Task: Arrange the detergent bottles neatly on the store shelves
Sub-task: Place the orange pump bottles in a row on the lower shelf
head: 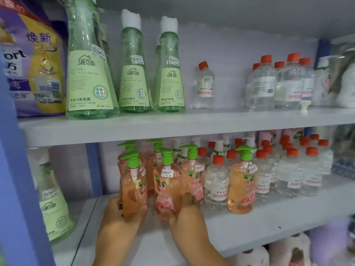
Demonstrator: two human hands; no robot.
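Detergent bottles fill the two shelves in front of me, and both my hands are on the lower shelf (249, 225) near its front edge, toward the left end. I grip a pink pump bottle (134, 189) with my left hand (123, 212), fingers curled round its lower body from the left and underneath, and its green pump head stands above my hand. My right hand (184, 214) wraps round the base of a second pink pump bottle (166, 191) just beside the first, thumb on its right flank; whether either base sits on the shelf or is lifted I cannot tell. More pink pump bottles crowd close behind these two, and another pink pump bottle (242, 181) stands apart to the right, among clear bottles with orange caps (217, 181) that run on toward the right end. On the upper shelf (172, 127), three tall green bottles (134, 73) with white caps stand in a row near the front edge at the left, with more half hidden behind them. A purple and yellow refill bag (32, 70) sits at the left end beside them. One small clear orange-capped bottle (204, 85) stands alone in the middle, well back from the edge, and a cluster of larger clear bottles (278, 83) stands toward the right end. One more green bottle (51, 198) stands in the neighbouring bay to the left, past the blue upright (21, 169).
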